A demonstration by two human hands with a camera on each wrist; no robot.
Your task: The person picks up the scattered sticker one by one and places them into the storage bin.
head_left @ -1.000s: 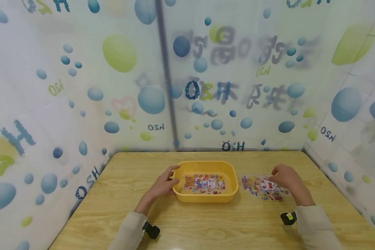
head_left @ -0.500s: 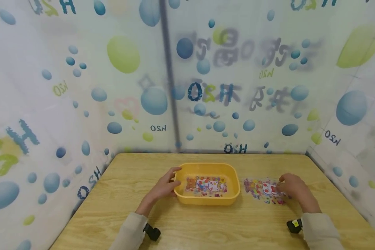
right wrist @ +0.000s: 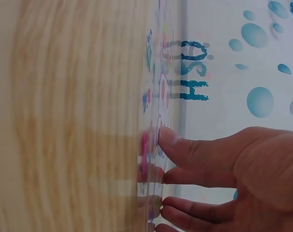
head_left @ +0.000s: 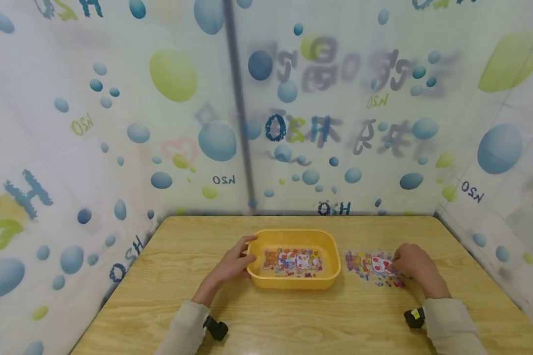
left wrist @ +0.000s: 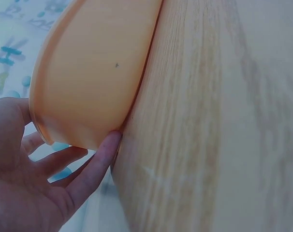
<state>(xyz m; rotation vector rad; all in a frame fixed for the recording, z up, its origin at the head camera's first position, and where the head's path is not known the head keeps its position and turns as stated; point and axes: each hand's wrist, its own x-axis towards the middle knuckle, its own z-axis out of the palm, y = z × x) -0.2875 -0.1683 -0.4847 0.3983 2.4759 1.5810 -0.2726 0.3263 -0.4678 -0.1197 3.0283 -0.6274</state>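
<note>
My left hand point(head_left: 232, 261) grips the left end of a yellow plastic basin point(head_left: 293, 283), thumb at the rim and other fingers along the outer wall. In the left wrist view, fingertips meet the basin point(left wrist: 95, 87) near its base. A colourful cartoon print point(head_left: 293, 261) shows on the basin's floor. Right of the basin lies a flat clear piece printed with cartoon figures point(head_left: 373, 266). My right hand point(head_left: 416, 266) is at its right end. In the right wrist view, the thumb and fingertips touch the clear printed piece point(right wrist: 164, 92) from above, fingers fairly straight.
Both things stand on a wooden table point(head_left: 302, 320), a narrow gap between them. Behind it and at both sides hang curtains point(head_left: 293, 148) with blue and green drops. Each wrist wears a small black camera point(head_left: 414, 318).
My right hand has come down from above the clear printed piece to touch its right end. The left hand and basin stay in place; the head view shifts slightly.
</note>
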